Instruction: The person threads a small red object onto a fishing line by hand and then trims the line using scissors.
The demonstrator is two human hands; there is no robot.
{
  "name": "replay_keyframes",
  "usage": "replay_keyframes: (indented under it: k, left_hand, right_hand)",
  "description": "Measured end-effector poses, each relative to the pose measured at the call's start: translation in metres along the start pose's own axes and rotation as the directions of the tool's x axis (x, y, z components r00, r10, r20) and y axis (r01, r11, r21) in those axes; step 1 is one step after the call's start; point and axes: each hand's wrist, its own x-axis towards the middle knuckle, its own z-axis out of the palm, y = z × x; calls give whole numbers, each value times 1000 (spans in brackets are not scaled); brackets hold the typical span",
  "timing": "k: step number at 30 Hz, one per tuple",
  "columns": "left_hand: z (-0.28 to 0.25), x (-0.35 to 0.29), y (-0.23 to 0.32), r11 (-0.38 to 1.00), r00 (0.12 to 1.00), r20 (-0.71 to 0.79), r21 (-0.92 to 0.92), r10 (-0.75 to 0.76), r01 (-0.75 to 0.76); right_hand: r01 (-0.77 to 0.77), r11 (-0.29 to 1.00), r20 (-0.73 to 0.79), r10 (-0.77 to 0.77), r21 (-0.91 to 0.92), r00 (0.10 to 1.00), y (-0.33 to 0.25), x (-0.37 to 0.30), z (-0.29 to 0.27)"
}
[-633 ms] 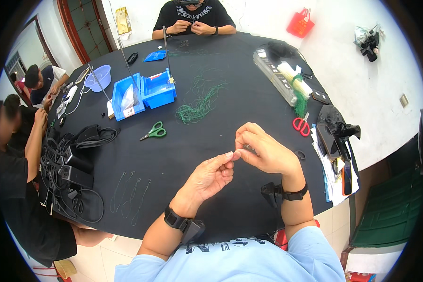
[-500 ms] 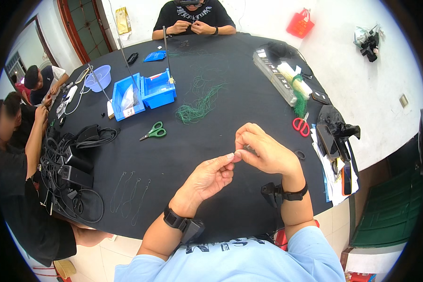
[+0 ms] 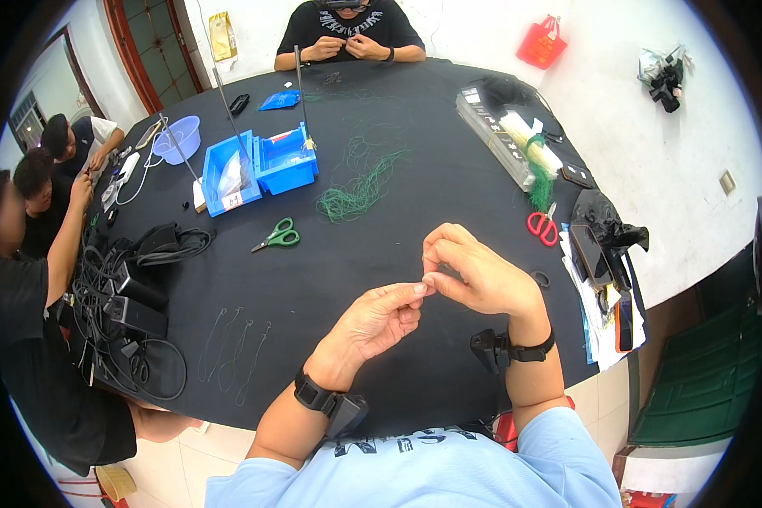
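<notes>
My left hand [image 3: 374, 323] and my right hand [image 3: 481, 273] meet at the fingertips above the near part of the black table [image 3: 356, 254]. Both are closed in a pinch, thumb against fingers. What they pinch is too fine to make out. Beyond them lies a loose tangle of green thread [image 3: 351, 196]. Green-handled scissors [image 3: 278, 236] rest to its left. Several thin looped threads with small knotted or hooked ends [image 3: 244, 356] lie side by side to the left of my left forearm.
Two blue bins [image 3: 226, 178] with upright metal rods stand far left, near a purple basin [image 3: 178, 140]. Black cables and boxes [image 3: 135, 296] crowd the left edge. Red-handled scissors [image 3: 543, 227], a bundled thread hank [image 3: 533, 148] and papers [image 3: 597, 317] sit right. Other people work around the table.
My hands stay pinched together, with the left fingertips shifted very slightly right. At the left, the people have shifted their heads and arms a little.
</notes>
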Motion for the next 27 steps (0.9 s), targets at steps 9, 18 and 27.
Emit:
replay_keyframes:
  k: [9,18,27]
  left_hand:
    - [6,-3,1,999,998,-57,20,41,-40]
    - [9,-3,1,996,993,-84,25,89,-87]
    - [7,-4,-3,976,981,-112,167,161,-141]
  right_hand:
    - [-58,998,-56,60,32,997,-1,-3,-7]
    - [0,1000,-62,0,-1,998,3,-3,-5]
    - [-2,1000,-45,1,-16,999,3,-3,-6]
